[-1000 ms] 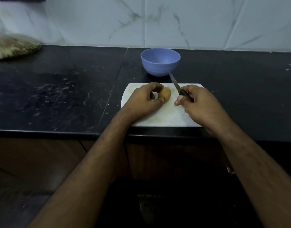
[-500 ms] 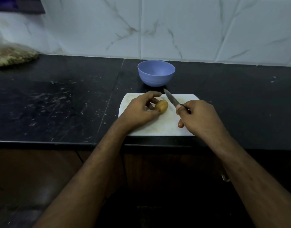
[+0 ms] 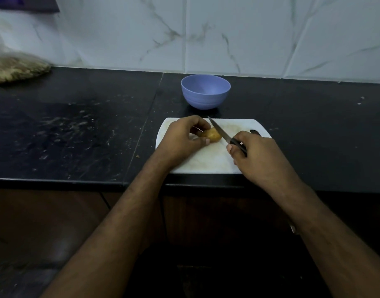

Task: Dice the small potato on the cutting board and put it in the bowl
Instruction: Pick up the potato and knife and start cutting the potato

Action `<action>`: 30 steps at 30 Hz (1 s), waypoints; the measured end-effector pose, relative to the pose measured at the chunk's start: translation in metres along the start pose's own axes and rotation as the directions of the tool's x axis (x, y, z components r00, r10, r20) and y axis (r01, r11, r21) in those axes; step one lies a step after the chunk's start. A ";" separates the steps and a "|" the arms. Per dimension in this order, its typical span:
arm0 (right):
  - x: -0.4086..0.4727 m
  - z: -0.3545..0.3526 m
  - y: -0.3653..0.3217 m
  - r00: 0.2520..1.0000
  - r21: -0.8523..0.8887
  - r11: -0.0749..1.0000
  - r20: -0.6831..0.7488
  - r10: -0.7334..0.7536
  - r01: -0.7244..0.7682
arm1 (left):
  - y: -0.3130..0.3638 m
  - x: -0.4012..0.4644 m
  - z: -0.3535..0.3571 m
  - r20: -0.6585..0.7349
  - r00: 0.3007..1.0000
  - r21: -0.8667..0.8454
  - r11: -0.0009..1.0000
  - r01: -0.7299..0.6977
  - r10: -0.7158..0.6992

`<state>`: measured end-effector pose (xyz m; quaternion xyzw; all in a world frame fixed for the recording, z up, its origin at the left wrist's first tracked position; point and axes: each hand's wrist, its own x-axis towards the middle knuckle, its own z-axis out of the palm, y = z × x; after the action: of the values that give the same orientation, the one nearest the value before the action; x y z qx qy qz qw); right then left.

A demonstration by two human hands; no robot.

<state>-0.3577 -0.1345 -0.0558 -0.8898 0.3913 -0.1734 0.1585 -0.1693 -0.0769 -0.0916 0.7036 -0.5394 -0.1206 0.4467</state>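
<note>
A small yellow-brown potato (image 3: 212, 134) lies whole on the white cutting board (image 3: 208, 161) at the counter's front edge. My left hand (image 3: 182, 137) pinches the potato's left end between thumb and fingers. My right hand (image 3: 257, 155) grips the black handle of a knife (image 3: 219, 131). The blade slants up and to the left and rests against the potato's right end. Just behind the board stands a purple bowl (image 3: 205, 91), and it looks empty.
The black counter (image 3: 77, 130) is scratched and dusty on the left. A clear bag of pale food (image 3: 14, 67) sits at the far left against the white marble-tiled wall (image 3: 270, 33). Dark cabinet fronts lie below the counter edge.
The knife blade has swung left and come down onto the potato's right end. My left hand keeps its hold on the potato. The view has tilted up a little.
</note>
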 end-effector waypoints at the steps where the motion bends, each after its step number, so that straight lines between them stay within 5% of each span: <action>1: -0.001 0.001 -0.002 1.000 -0.020 1.000 -0.009 -0.010 0.010 | 0.001 0.000 0.000 -0.010 1.000 0.006 1.000 0.002 -0.002; 12: 0.011 -0.001 -0.012 0.993 -0.222 0.974 0.102 0.064 -0.040 | 0.004 0.000 0.012 0.008 0.995 0.256 0.961 -0.103 0.104; 18: 0.024 -0.017 -0.011 0.945 -0.212 0.972 0.287 0.156 -0.097 | 0.008 0.001 0.016 0.032 0.989 0.304 0.942 -0.144 0.141; 30: 0.032 -0.003 -0.027 0.889 -0.357 0.934 0.422 0.176 -0.015 | 0.000 0.007 0.018 -0.015 0.989 0.288 0.948 -0.138 0.149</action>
<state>-0.3208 -0.1416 -0.0362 -0.8987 0.4125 0.1149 0.0947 -0.1780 -0.0916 -0.0997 0.7217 -0.5926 0.0042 0.3577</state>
